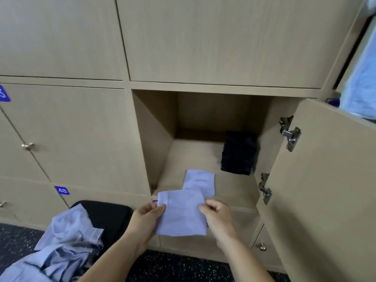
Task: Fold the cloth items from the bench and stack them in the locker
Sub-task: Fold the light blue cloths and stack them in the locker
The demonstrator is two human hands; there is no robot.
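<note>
Pinching the folded cloth (181, 217) by its sides with my left hand (149, 213) and right hand (215, 210), just before the locker (191, 155), I could let it unfold if either thumb slips before setting it down.

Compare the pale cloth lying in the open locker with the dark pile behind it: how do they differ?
The pale cloth is light blue; the dark pile is near black. The pale cloth lies thin and flat; the dark pile stands taller, seemingly layered. The pale cloth sits near the front edge; the dark pile further back by the right wall. Both rest on the locker floor, not touching.
</note>
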